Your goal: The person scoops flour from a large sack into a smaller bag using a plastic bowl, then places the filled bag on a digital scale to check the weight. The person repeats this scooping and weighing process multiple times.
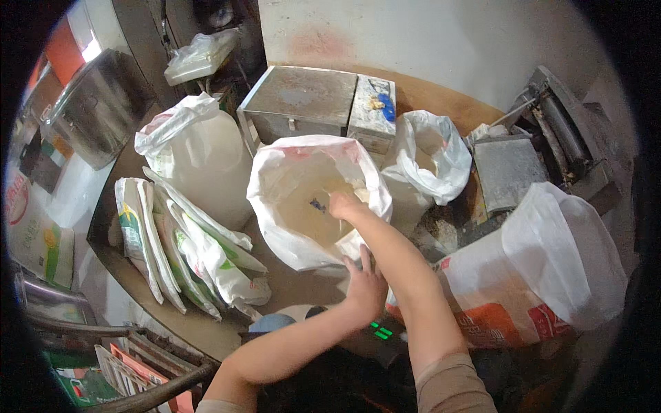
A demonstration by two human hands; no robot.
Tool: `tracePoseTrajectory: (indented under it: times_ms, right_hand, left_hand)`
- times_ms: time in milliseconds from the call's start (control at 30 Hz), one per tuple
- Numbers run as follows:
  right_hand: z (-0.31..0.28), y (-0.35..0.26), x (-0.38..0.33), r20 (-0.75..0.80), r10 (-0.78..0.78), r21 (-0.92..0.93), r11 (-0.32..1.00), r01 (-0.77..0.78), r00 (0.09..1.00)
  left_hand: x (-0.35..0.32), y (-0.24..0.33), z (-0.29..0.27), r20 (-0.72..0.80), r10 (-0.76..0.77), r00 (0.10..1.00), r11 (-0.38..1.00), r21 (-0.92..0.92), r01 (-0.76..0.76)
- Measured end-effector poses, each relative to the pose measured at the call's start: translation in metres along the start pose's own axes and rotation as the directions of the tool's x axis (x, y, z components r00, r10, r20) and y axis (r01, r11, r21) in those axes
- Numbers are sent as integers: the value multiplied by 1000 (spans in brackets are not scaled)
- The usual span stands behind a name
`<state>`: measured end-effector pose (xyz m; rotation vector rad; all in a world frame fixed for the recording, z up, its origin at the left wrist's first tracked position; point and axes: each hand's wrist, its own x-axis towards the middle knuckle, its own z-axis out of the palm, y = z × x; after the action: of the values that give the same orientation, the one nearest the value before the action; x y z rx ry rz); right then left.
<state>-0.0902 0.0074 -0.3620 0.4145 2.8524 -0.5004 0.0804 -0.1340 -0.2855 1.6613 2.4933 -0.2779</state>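
A large white woven bag [275,241] stands with its mouth rolled wide in front of me. Pale powder [296,213] fills part of it, and a small dark blue thing [317,204] lies on the powder. Inside the bag, my right hand [344,205] is closed in a fist near the powder; whatever its fingers hold is hidden. A thin whitish strand hangs just below this hand. My left hand [365,286] is at the bag's near right rim, fingers stretched up and apart against its outside. My right forearm passes over the rim beside it.
Folded sacks [186,248] and a full white bag [200,158] stand left. Behind is a lidded metal box [299,100]. To the right are a smaller open bag [447,162], a roller machine [513,172] and a large printed sack [551,255]. A green-lit display [381,330] glows below my hands.
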Motion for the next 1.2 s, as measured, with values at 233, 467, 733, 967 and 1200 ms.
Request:
tracePoseTrajectory:
  times_ms: [233, 467, 733, 967, 1200]
  right_hand:
    - [-1, -11, -2, 139, 160, 408, 890, -204, 977]
    - [3, -16, -23, 198, 189, 806, 526, -269, 962]
    - [-2, -65, -17, 276, 71, 947, 147, -284, 958]
    - [-6, -35, -31, 305, 125, 951, -99, -294, 944]
    - [-17, -42, -53, 244, 305, 968, -138, -211, 921]
  left_hand:
    - [-8, 6, -15, 166, 83, 983, 996, 26, -88]
    - [1, 15, -7, 171, 129, 977, 991, 4, -131]
    - [2, 20, -3, 205, 171, 964, 984, -77, -158]
    - [5, 22, 7, 358, 165, 919, 986, -22, -168]
    - [7, 18, 7, 390, 252, 886, 964, -180, -195]
